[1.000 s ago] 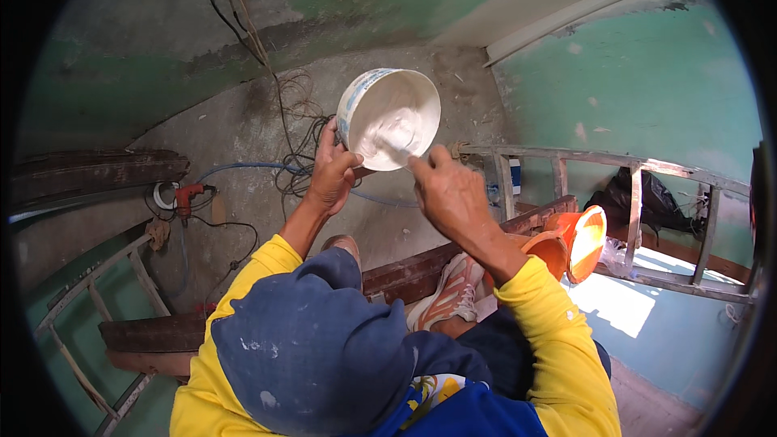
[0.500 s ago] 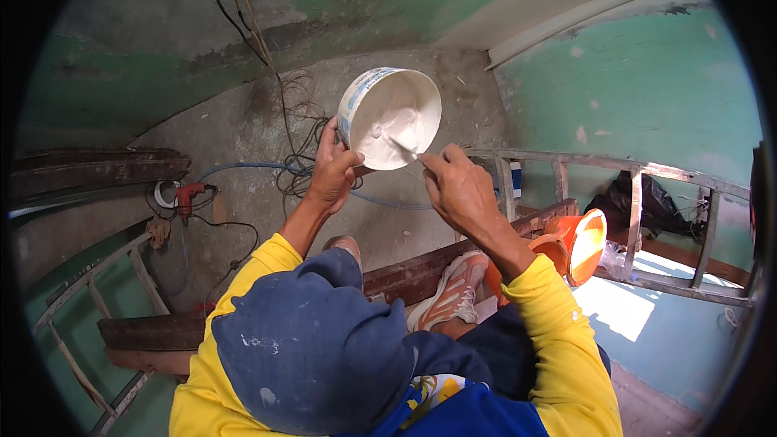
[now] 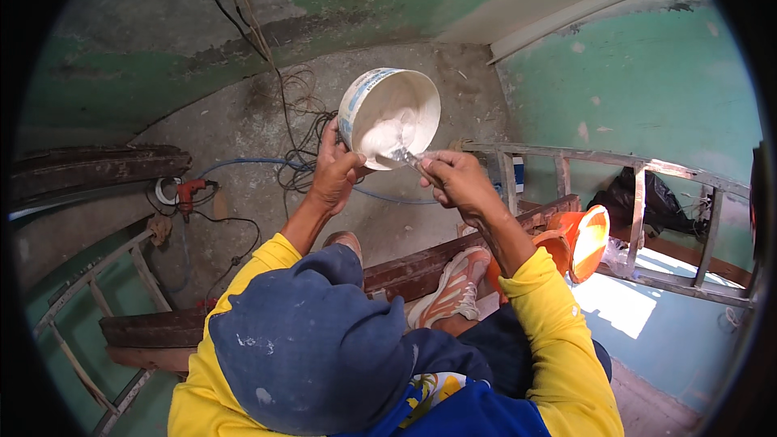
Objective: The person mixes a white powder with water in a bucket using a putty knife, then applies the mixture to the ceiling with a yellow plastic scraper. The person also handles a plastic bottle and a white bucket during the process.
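A white plastic bucket (image 3: 362, 105) is tilted, its open mouth facing right and toward me. White paste (image 3: 390, 131) lies inside, heaped toward its lower side. My left hand (image 3: 332, 174) grips the bucket at its lower left, thumb at the rim and fingers up along the outer wall. In my right hand (image 3: 460, 184) is a putty knife (image 3: 407, 157), its metal blade over the near rim and against the paste. The fingers close round its handle; part of the blade is hidden by paste.
Coiled cables (image 3: 301, 163) and a red power drill (image 3: 188, 192) lie on the concrete floor. A dark wooden beam (image 3: 429, 257) runs by my feet. To the right are orange buckets (image 3: 588, 244) and a metal ladder (image 3: 639, 202); another ladder (image 3: 101, 295) is at lower left.
My right hand has turned and drawn slightly down, bringing the putty knife's blade back from the paste to the near rim. The bucket and my left hand stay nearly still.
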### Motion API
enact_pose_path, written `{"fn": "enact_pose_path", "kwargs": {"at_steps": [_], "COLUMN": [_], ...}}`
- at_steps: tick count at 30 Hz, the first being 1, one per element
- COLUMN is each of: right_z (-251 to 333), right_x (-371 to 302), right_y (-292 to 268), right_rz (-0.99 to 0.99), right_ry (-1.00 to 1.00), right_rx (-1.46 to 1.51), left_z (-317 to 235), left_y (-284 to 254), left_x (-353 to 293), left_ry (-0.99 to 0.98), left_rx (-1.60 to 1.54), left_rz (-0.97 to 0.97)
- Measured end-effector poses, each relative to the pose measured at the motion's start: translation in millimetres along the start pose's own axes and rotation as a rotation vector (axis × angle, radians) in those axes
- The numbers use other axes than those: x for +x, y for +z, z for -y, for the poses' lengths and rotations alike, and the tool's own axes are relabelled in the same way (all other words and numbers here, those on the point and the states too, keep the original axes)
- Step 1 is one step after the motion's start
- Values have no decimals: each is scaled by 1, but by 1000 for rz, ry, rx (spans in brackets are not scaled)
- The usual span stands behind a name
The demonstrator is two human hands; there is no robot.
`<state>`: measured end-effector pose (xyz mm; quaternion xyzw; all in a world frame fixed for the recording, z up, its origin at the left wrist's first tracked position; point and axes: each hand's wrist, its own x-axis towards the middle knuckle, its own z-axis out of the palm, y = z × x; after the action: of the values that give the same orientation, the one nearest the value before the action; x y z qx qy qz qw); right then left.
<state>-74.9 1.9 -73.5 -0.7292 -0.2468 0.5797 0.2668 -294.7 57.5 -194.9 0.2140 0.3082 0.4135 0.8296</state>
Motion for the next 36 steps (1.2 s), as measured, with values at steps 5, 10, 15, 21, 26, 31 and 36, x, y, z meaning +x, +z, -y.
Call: {"fn": "enact_pose_path", "kwargs": {"at_steps": [5,10,15,21,26,31,36], "right_z": [-4,4,24,20,6,11,16], "right_x": [3,-5,-19,-31,-32,-18,-15], "right_y": [-10,-17,9,17,15,2,-3], "right_rz": [-233,-143,-357,-380,-217,-350,-364], "right_ry": [-774,-679,-729,-857,-778,-742,-761], "right_rx": [-532,-803,-1180,-1218,-1216,-1135,-997], "left_z": [0,-3,-4,-3,-5,-4,-5], "left_y": [2,5,8,9,8,9,3], "left_x": [2,2,0,-3,-3,-1,-1], "left_ry": [-27,-55,-42,-41,-34,-33,-26], "left_rx": [-39,-55,-50,-40,-12,-34,-27], "left_rz": [12,47,49,19,16,27,26]}}
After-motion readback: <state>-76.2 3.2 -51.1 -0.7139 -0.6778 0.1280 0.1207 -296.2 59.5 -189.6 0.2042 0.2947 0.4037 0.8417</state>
